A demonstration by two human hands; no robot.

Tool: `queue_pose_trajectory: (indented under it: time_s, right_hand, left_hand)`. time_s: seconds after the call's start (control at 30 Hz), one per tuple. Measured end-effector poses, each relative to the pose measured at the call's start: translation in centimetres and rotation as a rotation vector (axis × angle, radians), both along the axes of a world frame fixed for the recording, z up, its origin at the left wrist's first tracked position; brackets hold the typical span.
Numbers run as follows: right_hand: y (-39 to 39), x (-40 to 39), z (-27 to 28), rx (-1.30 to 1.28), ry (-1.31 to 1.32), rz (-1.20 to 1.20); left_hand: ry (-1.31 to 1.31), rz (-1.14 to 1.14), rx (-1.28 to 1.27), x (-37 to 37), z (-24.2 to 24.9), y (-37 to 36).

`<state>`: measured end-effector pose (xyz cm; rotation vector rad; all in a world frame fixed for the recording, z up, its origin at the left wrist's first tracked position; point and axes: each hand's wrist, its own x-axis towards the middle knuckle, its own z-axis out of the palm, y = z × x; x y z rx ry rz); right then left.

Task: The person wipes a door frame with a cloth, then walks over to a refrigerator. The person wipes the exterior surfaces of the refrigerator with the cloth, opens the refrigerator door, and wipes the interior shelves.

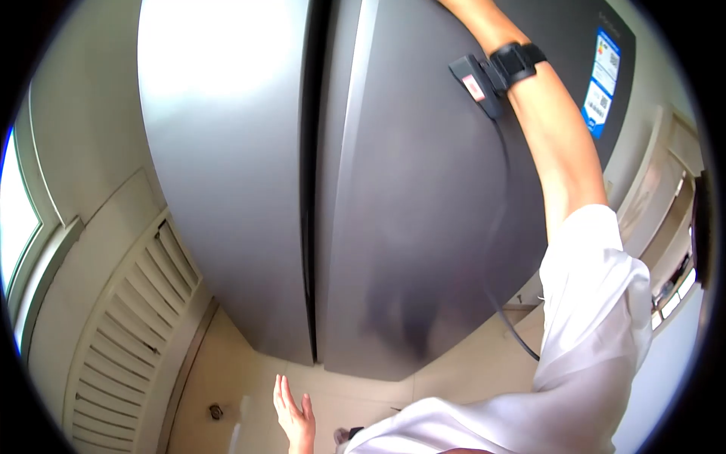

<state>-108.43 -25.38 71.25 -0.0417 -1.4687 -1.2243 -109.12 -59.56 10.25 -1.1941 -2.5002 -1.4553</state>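
Note:
A large grey refrigerator (423, 189) fills the middle of the view, with a dark vertical gap (314, 189) between its left door (227, 151) and right door (408, 250). Low in front of it, my left hand (293, 410) is raised with fingers stretched out, holding nothing and apart from the doors. My right arm (560, 129) reaches up across the right door, and its hand lies beyond the top edge of the view. On that wrist sits a black band (518, 62) with a black device (475, 85) and a cable (505, 151) hanging from it.
A white slatted radiator (128, 340) runs along the left wall below a window (17, 219). A round floor drain (216, 412) shows in the beige floor (227, 348). A blue and white label (603, 83) is on the refrigerator's upper right. Furniture (665, 197) stands at the right.

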Motion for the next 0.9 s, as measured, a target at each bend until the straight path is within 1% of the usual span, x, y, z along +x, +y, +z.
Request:
queue_pose_trajectory:
  time_s: [0.07, 0.13, 0.17, 0.2, 0.27, 0.33, 0.43, 0.47, 0.53, 0.57, 0.6, 0.63, 0.73, 0.83, 0.87, 0.9]
  right_hand:
    - [-0.7, -0.7, -4.8, -0.032, -0.050, 0.010]
    - [-1.8, -0.9, -12.6, -0.141, -0.279, 0.020]
    - [-2.3, -0.9, -17.0, -0.257, -0.400, 0.012]
    - [-0.3, -1.3, -16.3, -0.041, -0.374, -0.079]
    - [-1.5, -0.9, -23.9, -0.150, -0.457, -0.088]
    - [-2.2, 0.7, -31.7, -0.221, -0.626, -0.098]
    - [-1.8, 4.8, -42.4, -0.303, -0.899, -0.081]
    - [-1.2, 6.2, -44.8, -0.378, -1.012, -0.067]
    - [-0.9, 9.3, -46.0, -0.406, -1.218, -0.071]
    - [-0.9, 10.2, -44.9, -0.410, -1.263, -0.067]
    - [-1.3, 10.7, -42.7, -0.413, -1.236, -0.067]
    - [-1.0, 11.2, -39.5, -0.392, -1.116, -0.055]
    - [-0.1, 12.4, -26.0, -0.291, -0.595, -0.133]
    - [0.4, 13.2, -13.9, -0.171, -0.059, -0.184]
    - [0.3, 13.1, -10.7, -0.126, 0.139, -0.146]
    - [0.6, 12.9, -11.6, -0.147, 0.128, -0.153]
  left_hand:
    - [-0.008, 0.005, 0.017, 0.4, -0.1, 0.2]
    - [-0.013, 0.002, 0.008, 1.0, -0.3, -0.3]
    - [-0.027, -0.018, -0.002, 1.2, -0.7, -0.6]
    - [-0.037, -0.038, -0.001, 1.2, -1.1, -0.5]
    - [-0.003, -0.048, -0.001, 1.2, -0.8, -0.8]
    - [-0.058, -0.061, -0.030, 2.0, 0.6, -0.9]
    - [-0.054, -0.073, 0.008, 2.3, 0.0, -1.3]
    - [-0.073, -0.082, 0.006, 2.4, -0.5, -1.6]
    - [-0.067, -0.089, -0.012, 2.1, -1.6, -2.2]
    - [-0.036, -0.074, -0.010, 2.0, -2.3, -2.6]
    - [-0.008, -0.064, -0.011, 1.8, -3.1, -2.9]
    - [-0.002, -0.075, -0.024, 1.5, -3.8, -3.2]
    - [0.021, -0.088, -0.041, 0.5, -3.6, -2.9]
    - [0.055, -0.087, -0.027, -0.9, -1.5, -1.2]
    - [0.065, -0.078, -0.020, -1.2, -0.8, -0.4]
    - [0.055, -0.084, -0.041, -1.4, -0.3, 0.5]
